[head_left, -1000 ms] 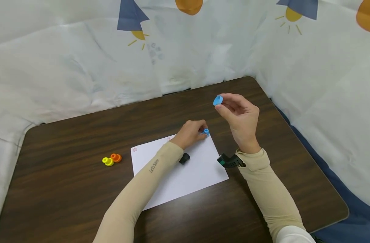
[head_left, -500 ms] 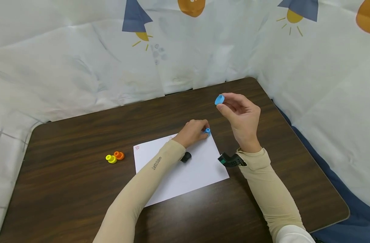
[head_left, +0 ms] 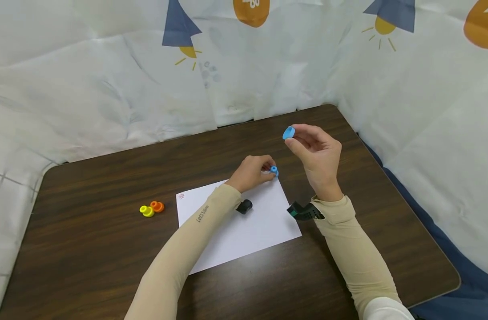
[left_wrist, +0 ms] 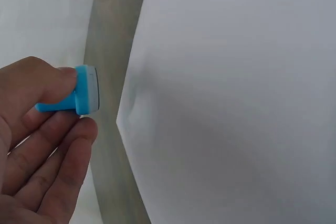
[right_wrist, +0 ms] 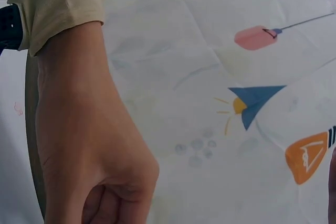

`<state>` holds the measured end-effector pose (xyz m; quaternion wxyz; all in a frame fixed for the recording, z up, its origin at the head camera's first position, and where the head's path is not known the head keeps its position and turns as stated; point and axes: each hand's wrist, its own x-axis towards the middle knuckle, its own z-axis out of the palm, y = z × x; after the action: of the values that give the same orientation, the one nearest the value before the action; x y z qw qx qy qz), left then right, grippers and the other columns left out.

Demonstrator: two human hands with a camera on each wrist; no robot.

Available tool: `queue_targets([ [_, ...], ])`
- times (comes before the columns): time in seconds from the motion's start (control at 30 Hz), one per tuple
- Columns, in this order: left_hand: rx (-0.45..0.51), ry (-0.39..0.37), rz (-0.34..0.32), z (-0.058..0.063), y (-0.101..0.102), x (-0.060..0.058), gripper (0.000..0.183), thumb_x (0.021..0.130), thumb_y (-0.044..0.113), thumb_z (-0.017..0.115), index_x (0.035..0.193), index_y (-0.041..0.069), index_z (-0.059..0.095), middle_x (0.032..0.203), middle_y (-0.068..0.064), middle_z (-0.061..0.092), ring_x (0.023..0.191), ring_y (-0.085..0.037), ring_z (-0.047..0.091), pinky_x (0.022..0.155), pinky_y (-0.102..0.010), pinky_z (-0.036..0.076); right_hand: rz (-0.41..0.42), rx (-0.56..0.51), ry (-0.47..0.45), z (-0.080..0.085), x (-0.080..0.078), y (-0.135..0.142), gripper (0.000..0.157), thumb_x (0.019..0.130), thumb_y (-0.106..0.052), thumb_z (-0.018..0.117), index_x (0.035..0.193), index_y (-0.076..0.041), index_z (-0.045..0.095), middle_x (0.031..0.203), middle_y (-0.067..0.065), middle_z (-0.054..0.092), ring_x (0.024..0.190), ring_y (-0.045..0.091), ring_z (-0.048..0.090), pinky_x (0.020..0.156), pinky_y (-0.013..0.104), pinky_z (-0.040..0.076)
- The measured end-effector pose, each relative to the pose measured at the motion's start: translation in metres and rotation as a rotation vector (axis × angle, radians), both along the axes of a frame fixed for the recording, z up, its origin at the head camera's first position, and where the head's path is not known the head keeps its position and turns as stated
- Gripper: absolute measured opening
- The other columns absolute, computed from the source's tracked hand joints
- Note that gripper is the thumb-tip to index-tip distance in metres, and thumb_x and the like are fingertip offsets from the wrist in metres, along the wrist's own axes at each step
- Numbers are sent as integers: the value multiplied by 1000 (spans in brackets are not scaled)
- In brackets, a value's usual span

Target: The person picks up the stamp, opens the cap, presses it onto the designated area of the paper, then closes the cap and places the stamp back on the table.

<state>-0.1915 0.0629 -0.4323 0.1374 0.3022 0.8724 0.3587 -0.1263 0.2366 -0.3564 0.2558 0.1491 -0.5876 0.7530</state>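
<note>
My left hand (head_left: 252,173) pinches a small blue toy stamp (left_wrist: 83,90) between thumb and fingers. The left wrist view shows its pale face pointing towards the white paper (head_left: 264,218), close to one corner, with a strip of table visible between. In the head view the stamp overlaps the paper's far right corner. Raised to the right, my right hand (head_left: 321,153) holds a light blue cap (head_left: 288,132) by thumb and fingertips, its hollow side showing. The right wrist view shows the back of this hand (right_wrist: 100,129); the cap is hidden there.
A yellow stamp (head_left: 146,211) and an orange stamp (head_left: 157,206) stand side by side left of the paper. A red printed mark (head_left: 181,196) shows on the paper's far left corner. White patterned cloth (head_left: 107,89) hangs behind the dark wooden table (head_left: 87,249).
My left hand has risen slightly with the stamp at the paper's corner. A second red mark on the paper's far edge is now hidden behind my left arm. My right hand keeps the cap raised.
</note>
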Motion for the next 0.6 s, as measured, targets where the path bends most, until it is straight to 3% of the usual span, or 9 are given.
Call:
queue_targets([
  [0.13, 35, -5, 20, 4, -5, 1, 21, 94, 18, 77, 112, 9, 71, 105, -4, 77, 100, -18, 72, 94, -29, 61, 4, -5, 1, 0, -1, -2, 25, 85, 5, 80, 109, 2, 77, 103, -1, 79, 91, 12, 77, 88, 25, 64],
  [0.6, 120, -7, 96, 3, -17, -4, 18, 94, 18, 77, 110, 10, 71, 102, -3, 77, 95, -16, 73, 91, -28, 62, 28, 2, 2, -4, -8, -1, 25, 85, 6, 79, 109, 2, 77, 103, 0, 79, 91, 12, 77, 88, 25, 64],
])
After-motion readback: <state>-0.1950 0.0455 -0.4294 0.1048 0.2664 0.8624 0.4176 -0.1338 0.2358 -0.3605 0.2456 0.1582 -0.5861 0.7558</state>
